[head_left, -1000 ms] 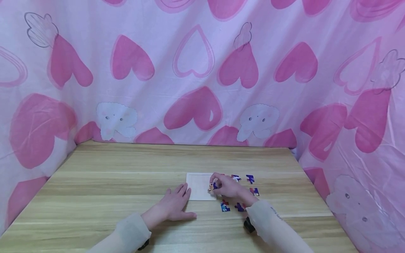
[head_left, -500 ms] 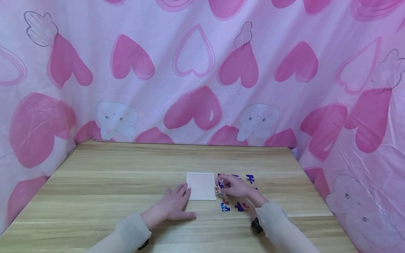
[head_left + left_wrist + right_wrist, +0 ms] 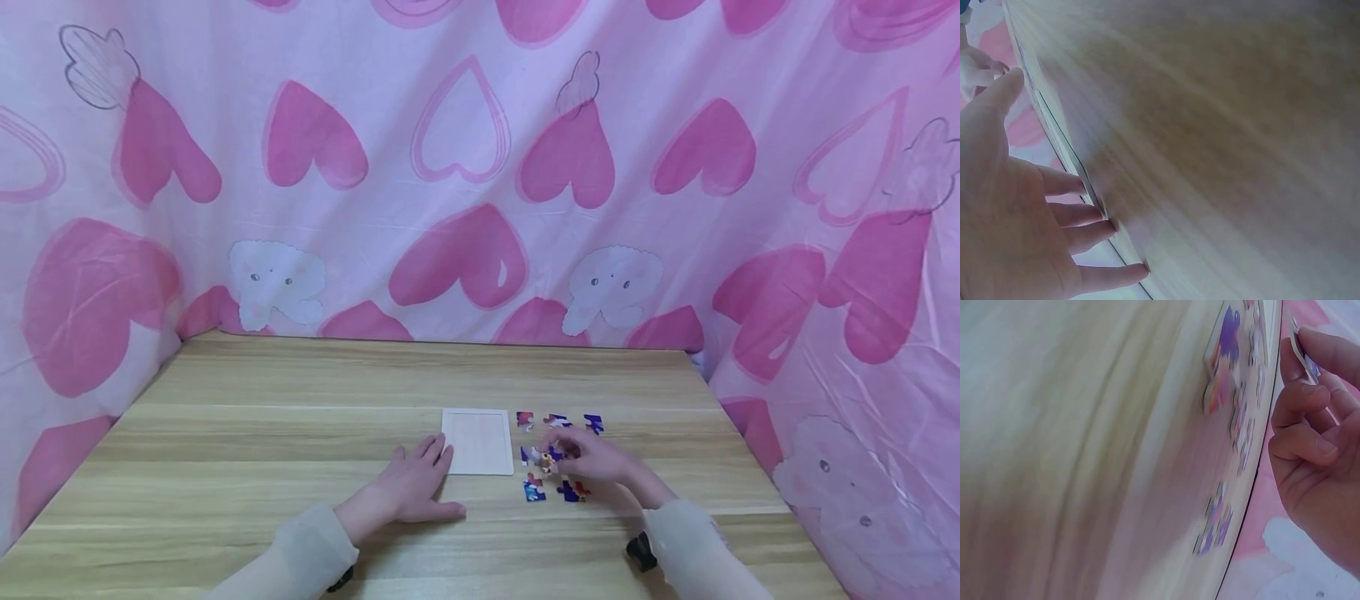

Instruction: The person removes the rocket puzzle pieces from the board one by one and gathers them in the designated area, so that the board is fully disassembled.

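Observation:
My right hand point(image 3: 592, 458) pinches a colourful jigsaw piece point(image 3: 548, 462) between thumb and fingers, over the group of pieces right of a pale square puzzle frame point(image 3: 480, 446). In the right wrist view this jigsaw piece point(image 3: 1301, 350) is seen nearly edge-on, raised above the table, with the lower fingers curled toward the palm. My left hand point(image 3: 414, 487) rests with spread fingers at the frame's left edge. The left wrist view shows that hand point(image 3: 1016, 225) palm side, fingertips down at the edge. Nothing lies inside the frame.
Several loose jigsaw pieces lie in rough rows right of the frame, among them a top-right piece point(image 3: 593, 423), a red one point(image 3: 525, 420) and a lower one point(image 3: 534, 488). A pink heart-print curtain point(image 3: 457, 258) surrounds the wooden table point(image 3: 300, 417).
My right hand has moved rightward from the frame's right edge to over the loose pieces, still pinching the jigsaw piece. The left hand has stayed in place.

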Demonstrator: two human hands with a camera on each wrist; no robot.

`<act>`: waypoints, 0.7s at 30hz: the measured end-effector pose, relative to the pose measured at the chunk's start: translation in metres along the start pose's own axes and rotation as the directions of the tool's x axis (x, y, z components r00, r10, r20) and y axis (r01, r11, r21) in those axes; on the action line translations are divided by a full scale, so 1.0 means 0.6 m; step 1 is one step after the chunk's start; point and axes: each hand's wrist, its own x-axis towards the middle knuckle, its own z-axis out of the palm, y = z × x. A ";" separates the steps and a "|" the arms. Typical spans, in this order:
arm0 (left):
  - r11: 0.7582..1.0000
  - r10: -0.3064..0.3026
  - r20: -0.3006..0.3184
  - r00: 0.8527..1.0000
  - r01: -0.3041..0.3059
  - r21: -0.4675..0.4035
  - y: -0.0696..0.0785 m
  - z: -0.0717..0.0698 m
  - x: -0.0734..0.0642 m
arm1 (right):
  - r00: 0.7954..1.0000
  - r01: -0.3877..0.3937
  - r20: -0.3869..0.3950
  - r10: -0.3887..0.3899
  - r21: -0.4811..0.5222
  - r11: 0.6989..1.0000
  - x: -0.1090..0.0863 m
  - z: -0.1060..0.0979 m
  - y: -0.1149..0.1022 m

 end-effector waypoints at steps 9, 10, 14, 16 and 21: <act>1.000 -0.010 0.014 1.000 0.010 0.003 -0.001 0.001 0.002 | 1.000 -0.015 0.000 0.015 0.036 0.999 -0.043 -0.018 0.074; 1.000 -0.011 0.016 1.000 0.011 0.002 0.000 0.000 0.002 | 1.000 -0.010 0.002 0.010 0.044 0.999 -0.049 -0.021 0.078; 1.000 -0.013 0.021 1.000 0.013 0.004 0.000 0.000 0.002 | 1.000 0.009 0.013 -0.010 0.064 0.998 -0.069 -0.031 0.092; 1.000 -0.013 0.021 1.000 0.013 0.003 0.001 -0.001 0.002 | 1.000 0.011 0.014 -0.012 0.071 0.997 -0.080 -0.035 0.097; 1.000 -0.013 0.021 1.000 0.012 0.003 0.001 -0.001 0.002 | 1.000 -0.004 0.015 0.003 0.037 0.999 -0.100 -0.037 0.104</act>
